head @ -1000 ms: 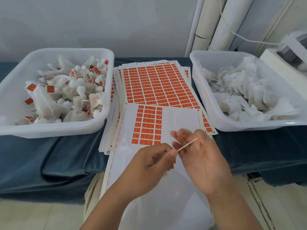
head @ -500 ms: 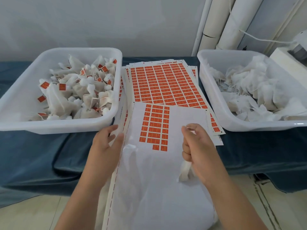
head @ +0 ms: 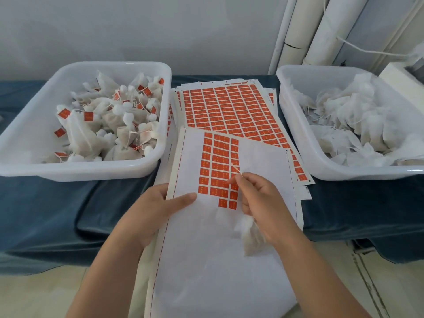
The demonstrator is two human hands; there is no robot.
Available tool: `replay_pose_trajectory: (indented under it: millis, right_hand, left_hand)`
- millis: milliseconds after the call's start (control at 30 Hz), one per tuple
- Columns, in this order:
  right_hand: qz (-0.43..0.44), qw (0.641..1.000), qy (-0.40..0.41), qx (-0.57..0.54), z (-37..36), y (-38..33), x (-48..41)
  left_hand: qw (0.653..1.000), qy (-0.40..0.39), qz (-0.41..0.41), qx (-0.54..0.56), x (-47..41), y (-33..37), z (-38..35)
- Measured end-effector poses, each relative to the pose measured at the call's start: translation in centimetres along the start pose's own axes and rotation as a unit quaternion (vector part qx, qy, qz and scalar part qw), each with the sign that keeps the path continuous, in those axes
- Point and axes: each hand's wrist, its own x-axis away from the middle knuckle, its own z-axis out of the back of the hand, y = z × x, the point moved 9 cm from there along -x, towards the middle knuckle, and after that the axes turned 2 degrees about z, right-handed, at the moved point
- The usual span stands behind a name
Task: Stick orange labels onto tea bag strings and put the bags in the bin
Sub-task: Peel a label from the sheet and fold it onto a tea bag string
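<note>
The right hand (head: 263,203) has its grip clamped on a string (head: 236,168), pinched between thumb and forefinger. The short free end sticks out of the pinch and slants up and to the left, away from the person, with its tip over the right columns of the orange labels (head: 215,166). The tea bag (head: 250,235) hangs from the underside of the same hand. Its long axis runs down and slightly right, and it lies against the bare white lower half of the part-used sheet (head: 259,161).

The left hand (head: 158,210) grips that sheet at its left edge, thumb flat on top and fingers out of sight beneath. The edge there is lifted a little.

Behind the part-used sheet, and partly under its far edge, lies a stack of full label sheets (head: 229,106). Just left of it stands the bin (head: 91,172) of labelled bags (head: 110,125), its near right corner close to the left thumb. Just right of it stands a second bin (head: 321,167) of plain white bags (head: 355,115). The near end of the sheet hangs over the tabletop (head: 46,214) edge towards the person, and only the two forearms lie over that end.
</note>
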Motion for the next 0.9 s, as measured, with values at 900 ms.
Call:
replay_pose_trajectory:
  millis: [900]
  right_hand:
    - [0.343,0.847,0.019,0.407,-3.2,-8.6,4.1]
  left_hand:
    - [0.987,-0.041,-0.152,0.005,3.4,4.0,-2.7]
